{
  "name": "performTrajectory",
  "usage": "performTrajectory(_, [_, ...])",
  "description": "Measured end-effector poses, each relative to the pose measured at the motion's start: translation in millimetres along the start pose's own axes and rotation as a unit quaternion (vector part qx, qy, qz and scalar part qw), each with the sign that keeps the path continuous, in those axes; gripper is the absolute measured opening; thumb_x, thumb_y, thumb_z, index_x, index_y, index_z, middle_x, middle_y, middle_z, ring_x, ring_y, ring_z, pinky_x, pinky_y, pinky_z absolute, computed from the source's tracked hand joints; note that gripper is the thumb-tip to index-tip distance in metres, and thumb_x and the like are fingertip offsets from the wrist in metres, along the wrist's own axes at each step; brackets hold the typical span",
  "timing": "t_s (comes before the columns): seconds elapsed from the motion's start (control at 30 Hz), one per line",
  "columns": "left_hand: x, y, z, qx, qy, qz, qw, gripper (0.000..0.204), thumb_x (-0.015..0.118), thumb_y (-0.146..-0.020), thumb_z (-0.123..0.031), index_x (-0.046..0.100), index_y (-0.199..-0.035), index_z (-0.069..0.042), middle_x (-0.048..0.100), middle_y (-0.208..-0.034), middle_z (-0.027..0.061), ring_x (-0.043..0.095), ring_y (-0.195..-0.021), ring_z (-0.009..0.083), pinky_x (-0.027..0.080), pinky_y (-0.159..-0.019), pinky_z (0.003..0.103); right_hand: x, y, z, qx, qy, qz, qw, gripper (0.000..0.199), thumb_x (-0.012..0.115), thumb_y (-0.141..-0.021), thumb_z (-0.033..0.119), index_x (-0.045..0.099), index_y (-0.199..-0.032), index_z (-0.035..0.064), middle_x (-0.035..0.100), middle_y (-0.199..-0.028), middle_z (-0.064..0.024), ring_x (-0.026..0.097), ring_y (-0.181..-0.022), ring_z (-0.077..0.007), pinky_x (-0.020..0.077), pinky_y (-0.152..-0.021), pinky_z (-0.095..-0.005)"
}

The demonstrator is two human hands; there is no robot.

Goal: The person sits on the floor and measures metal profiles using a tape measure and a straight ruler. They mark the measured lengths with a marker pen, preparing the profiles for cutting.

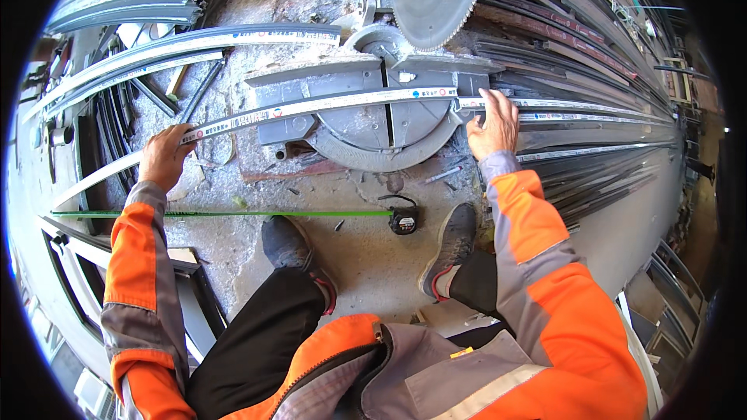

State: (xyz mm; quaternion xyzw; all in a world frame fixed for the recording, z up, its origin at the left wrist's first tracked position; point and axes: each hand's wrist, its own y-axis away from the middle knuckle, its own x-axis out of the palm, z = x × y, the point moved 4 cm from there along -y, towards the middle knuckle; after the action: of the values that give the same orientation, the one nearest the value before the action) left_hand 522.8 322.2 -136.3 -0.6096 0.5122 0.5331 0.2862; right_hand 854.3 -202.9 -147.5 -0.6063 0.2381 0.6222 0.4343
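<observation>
while saw blade (pixel 440 1) hangs, left hand (pixel 166 157) grips strip (pixel 350 100)

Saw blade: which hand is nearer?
Right. In the picture, the right hand is below the saw blade, slightly right; the left hand is lower, far left.

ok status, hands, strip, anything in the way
Left hand gripping white strip, right hand by its right end. Strip across saw base. Tape measure between shoes.
</observation>
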Motion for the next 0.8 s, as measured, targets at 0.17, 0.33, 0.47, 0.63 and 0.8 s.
performTrajectory(0.17, [-1,-3,-1,0.003,0.018,0.004,1.0,0.026,0.074,-0.096,-0.016,0.07,-0.118,-0.005,0.075,-0.103,0.019,0.073,-0.095,0.041,0.056,-0.085,0.048,7,-3,-8,-0.033,0.054,0.072,0.995,0.049,0.068,-0.08,0.022,0.066,-0.128,0.0105,0.064,-0.129,-0.011,0.057,-0.125,-0.0349,0.0449,-0.107,-0.0509])
performTrajectory(0.33, [1,1,5,0.011,0.017,-0.002,1.0,0.026,0.073,-0.098,-0.019,0.069,-0.121,-0.006,0.075,-0.103,0.0186,0.073,-0.094,0.0405,0.056,-0.083,0.048,-16,39,54,-0.164,-0.077,-0.005,0.983,0.049,0.071,-0.083,0.012,0.063,-0.131,0.0059,0.063,-0.128,-0.0163,0.062,-0.118,-0.0369,0.0481,-0.101,-0.0524])
performTrajectory(0.47, [2,0,8,-0.008,0.011,0.036,0.999,0.032,0.073,-0.099,-0.021,0.068,-0.128,-0.007,0.075,-0.112,0.0169,0.073,-0.103,0.0389,0.057,-0.088,0.045,-2,130,101,-0.264,-0.185,0.162,0.933,0.048,0.077,-0.083,0.017,0.06,-0.126,0.0045,0.061,-0.124,-0.0185,0.062,-0.114,-0.0362,0.0495,-0.098,-0.0499])
performTrajectory(0.63, [1,1,6,-0.009,0.007,0.028,1.0,0.033,0.073,-0.099,-0.021,0.068,-0.129,-0.006,0.075,-0.113,0.0156,0.073,-0.103,0.039,0.056,-0.089,0.047,17,196,105,-0.219,-0.153,0.298,0.916,0.065,0.084,-0.083,0.03,0.053,-0.132,0.0002,0.056,-0.134,-0.0196,0.057,-0.123,-0.0384,0.0453,-0.105,-0.0508])
performTrajectory(0.8, [-1,1,0,-0.003,0.014,0.018,1.0,0.031,0.073,-0.1,-0.022,0.068,-0.126,-0.007,0.075,-0.115,0.0156,0.072,-0.105,0.039,0.056,-0.091,0.048,35,215,96,-0.2,-0.1,0.383,0.896,0.085,0.087,-0.083,0.034,0.044,-0.149,0.0026,0.052,-0.144,-0.021,0.05,-0.136,-0.039,0.0435,-0.11,-0.0504])
